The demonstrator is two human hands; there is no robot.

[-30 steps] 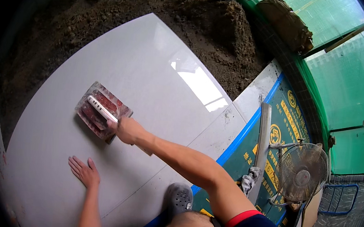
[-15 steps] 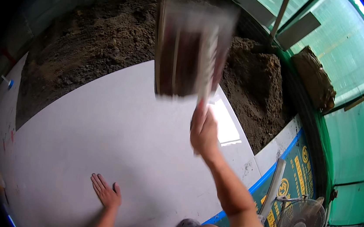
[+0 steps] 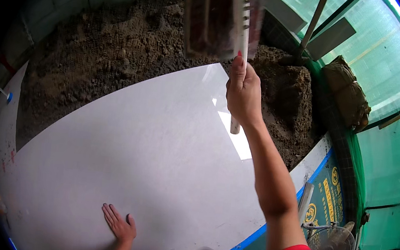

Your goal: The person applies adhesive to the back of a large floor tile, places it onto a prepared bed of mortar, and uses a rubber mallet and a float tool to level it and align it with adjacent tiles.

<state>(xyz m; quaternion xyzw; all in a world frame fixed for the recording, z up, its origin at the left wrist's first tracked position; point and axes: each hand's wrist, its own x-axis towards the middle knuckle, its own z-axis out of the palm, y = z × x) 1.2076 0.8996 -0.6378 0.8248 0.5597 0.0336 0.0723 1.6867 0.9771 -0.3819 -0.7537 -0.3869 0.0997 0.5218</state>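
Ground: loose brown soil (image 3: 120,54) fills the view from 9 o'clock round to 2 o'clock, heaped highest at 1 o'clock
Floor piece: a large glossy white tile (image 3: 124,166) lies flat over the middle and 7 o'clock part, its far edge touching the soil, with a bright window glare near 3 o'clock of its centre
Right hand: right hand (image 3: 244,93) is raised at 12 o'clock, fingers wrapped tight round the white handle of a trowel (image 3: 220,16), the handle end showing below the fist
Tool: the trowel is held up close to the camera, blurred, its flat brown-smeared face turned toward the viewer, above the tile and well apart from it
Left hand: left hand (image 3: 118,224) rests flat at 6 o'clock on the tile, palm down, fingers spread wide, holding nothing
Wall: green mesh sheeting (image 3: 391,143) closes off the 3 o'clock side
Sacks: a dull brown bundle (image 3: 347,96) leans against the mesh at 2 o'clock
Corner: a small electric fan (image 3: 333,246) stands at 5 o'clock, beside a blue and green printed board (image 3: 323,194) just off the tile's edge
Small item: a white and blue peg (image 3: 5,94) sits at 9 o'clock
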